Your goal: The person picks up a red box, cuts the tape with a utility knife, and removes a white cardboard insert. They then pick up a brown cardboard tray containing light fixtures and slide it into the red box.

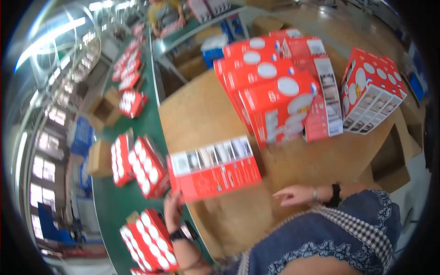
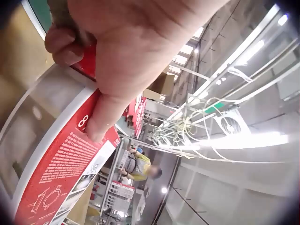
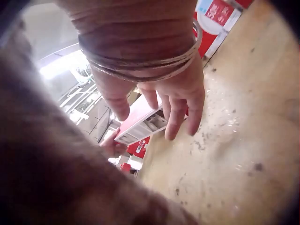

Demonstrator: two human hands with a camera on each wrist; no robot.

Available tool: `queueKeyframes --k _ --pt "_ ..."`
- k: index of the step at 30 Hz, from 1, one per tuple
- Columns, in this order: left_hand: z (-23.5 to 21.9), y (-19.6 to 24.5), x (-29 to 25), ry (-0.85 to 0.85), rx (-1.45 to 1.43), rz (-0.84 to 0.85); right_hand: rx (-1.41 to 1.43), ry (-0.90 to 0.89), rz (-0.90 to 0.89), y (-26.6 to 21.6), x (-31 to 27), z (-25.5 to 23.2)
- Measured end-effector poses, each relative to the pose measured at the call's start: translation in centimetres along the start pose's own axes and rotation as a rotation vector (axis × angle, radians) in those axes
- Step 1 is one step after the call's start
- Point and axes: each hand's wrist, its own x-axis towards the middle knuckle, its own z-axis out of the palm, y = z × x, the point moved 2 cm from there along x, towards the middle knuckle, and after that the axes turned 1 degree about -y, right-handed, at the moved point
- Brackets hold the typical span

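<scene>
My left hand [image 1: 173, 211] grips a flat red-and-white carton [image 1: 220, 179] by its near left corner. In the left wrist view the thumb presses on the printed red face of the carton [image 2: 65, 157], with the other fingers curled around its edge. A white panel with a row of product pictures faces up along the carton's far side. My right hand [image 1: 295, 195] hovers over the brown tabletop [image 1: 197, 114], to the right of the carton, its fingers loosely extended and holding nothing. In the right wrist view this hand [image 3: 171, 96] points toward the carton, apart from it.
Several red cartons with white ovals [image 1: 279, 87] stand grouped on the table's far side, and another stack [image 1: 373, 91] stands at right. On the left runs a green conveyor belt [image 1: 103, 201] carrying more red cartons [image 1: 149, 167]. A person in yellow [image 1: 162, 13] is at the far end.
</scene>
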Motion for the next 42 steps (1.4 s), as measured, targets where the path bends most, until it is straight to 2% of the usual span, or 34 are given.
queueKeyframes --k 1,3,4,5,6,7,9,11,14,17,18,21,22,23,25,27,28,29,30,31,33,34,35,37,38,39,40,41,42 --pt "0.6 1.0 -1.4 0.041 -0.003 0.09 -0.062 -0.102 0.085 1.6 -2.8 0.1" --pt "0.6 2.9 -3.5 0.084 0.036 0.162 -0.059 -0.043 0.31 3.9 -10.1 -0.1" --pt "0.8 4.1 -4.8 0.117 0.016 0.222 -0.177 0.031 0.439 6.5 -14.7 -0.1" --pt "-0.6 3.1 -4.2 0.144 0.011 0.299 -0.283 0.095 0.575 9.1 -19.3 -0.1" --pt "0.1 5.1 -6.5 0.205 0.15 0.33 -0.309 0.1 0.695 10.9 -23.5 0.1" --pt "1.0 6.0 -8.0 0.167 0.107 0.401 -0.315 0.054 0.82 12.1 -27.4 0.5" --pt "2.9 7.8 -11.1 0.195 0.256 0.424 -0.258 -0.126 1.024 13.9 -34.7 1.8" --pt "3.4 7.9 -11.5 0.199 0.275 0.438 -0.143 -0.407 1.153 11.5 -39.4 3.3" --pt "3.9 8.6 -11.8 0.22 0.42 0.425 -0.068 -0.82 1.15 3.0 -40.3 2.7" --pt "5.2 9.9 -11.5 0.167 0.459 0.478 -0.214 -1.027 1.017 -8.2 -37.2 0.5" --pt "6.0 10.6 -11.8 0.148 0.495 0.471 -0.193 -1.002 1.012 -11.6 -36.1 -0.9" --pt "8.1 11.8 -13.1 0.05 0.525 0.591 -0.953 -0.754 1.077 -25.0 -30.8 -3.8" --pt "9.5 12.5 -14.9 0.024 0.491 0.585 -1.219 -0.576 1.165 -28.0 -29.7 -4.9" --pt "11.0 13.5 -16.9 -0.006 0.516 0.604 -1.304 -0.329 0.918 -29.7 -29.1 -5.6" --pt "12.4 14.3 -19.1 -0.025 0.754 0.941 -1.422 -0.019 0.283 -31.5 -27.5 -7.3" --pt "14.4 15.4 -21.6 -0.144 0.806 1.093 -1.423 0.15 -0.201 -31.8 -23.6 -7.1" --pt "14.7 15.0 -21.4 -0.223 0.75 1.166 -1.395 0.217 -0.348 -30.8 -21.3 -6.8" --pt "15.6 15.0 -21.7 -0.329 0.63 1.104 -1.37 0.282 -0.496 -29.8 -18.9 -6.5" --pt "16.0 14.8 -21.6 -0.35 0.623 1.14 -1.344 0.315 -0.691 -27.7 -16.9 -6.2" --pt "16.4 14.3 -21.5 -0.368 0.615 1.169 -1.327 0.333 -0.642 -26.1 -14.9 -5.5" --pt "17.2 13.1 -21.1 -0.372 0.557 1.181 -1.133 0.424 -0.706 -22.6 -11.6 -4.6" --pt "17.6 12.3 -20.8 -0.36 0.501 1.205 -0.937 0.493 -0.809 -21.4 -10.6 -4.5" --pt "18.0 11.7 -20.1 -0.344 0.443 1.234 -0.949 0.492 -0.824 -21.8 -10.6 -4.6" --pt "18.4 11.2 -19.3 -0.363 0.448 1.256 -0.92 0.426 -0.67 -21.8 -10.4 -4.9" --pt "18.6 10.7 -19.4 -0.321 0.258 1.135 -0.945 0.496 -0.792 -21.8 -10.2 -4.5" --pt "18.5 10.5 -19.6 -0.273 0.074 1.013 -0.953 0.487 -0.81 -21.9 -10.2 -3.9" --pt "17.7 10.2 -19.3 -0.151 0.017 0.897 -1.005 0.565 -0.724 -22.0 -10.1 -3.5" --pt "17.3 9.5 -19.5 -0.006 -0.21 0.805 -1.054 0.644 -0.637 -22.1 -9.9 -3.4" --pt "16.4 7.6 -19.1 -0.02 -0.396 0.686 -1.094 0.697 -0.612 -21.9 -9.2 -3.5"
